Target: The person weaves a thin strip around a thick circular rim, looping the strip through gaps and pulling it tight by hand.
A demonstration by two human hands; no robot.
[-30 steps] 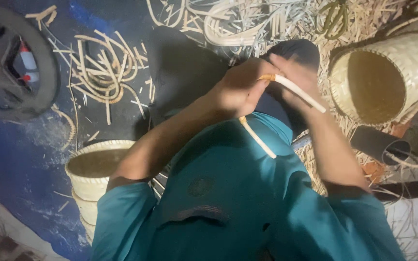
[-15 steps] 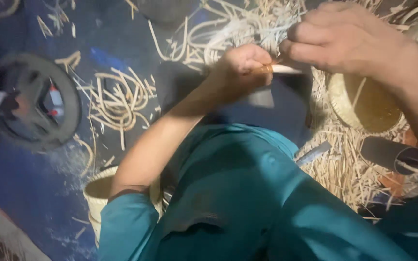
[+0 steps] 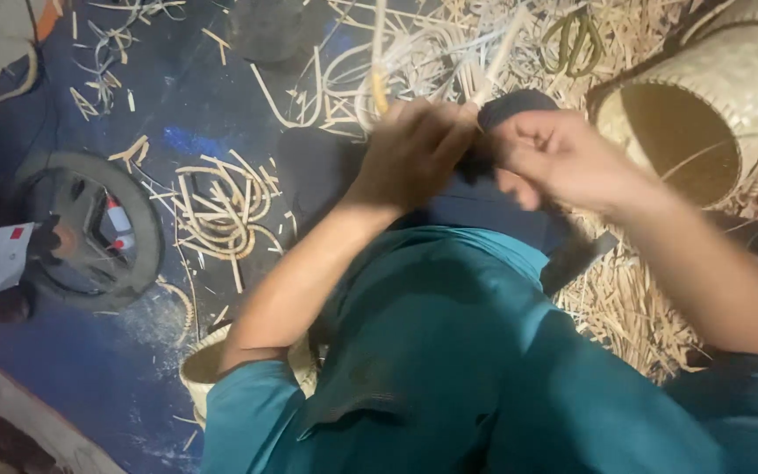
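Note:
My left hand (image 3: 414, 149) is closed around thin pale cane strips (image 3: 379, 61) that stick up and away from the fist, blurred by motion. My right hand (image 3: 563, 158) is close beside it, fingers curled near the same strips; whether it grips one is hard to tell. Both hands hover over my raised knee in dark cloth (image 3: 511, 110). My teal shirt (image 3: 449, 369) fills the lower view.
A large woven basket (image 3: 730, 88) lies on its side at the right. A smaller woven basket (image 3: 199, 369) stands by my left elbow. Loose cane curls (image 3: 221, 211) and shavings litter the blue floor. A dark wheel-shaped object (image 3: 89, 233) lies at the left.
Both hands have moved together toward the middle of the view and the strips now point upward. The camera has shifted, showing the big basket more fully.

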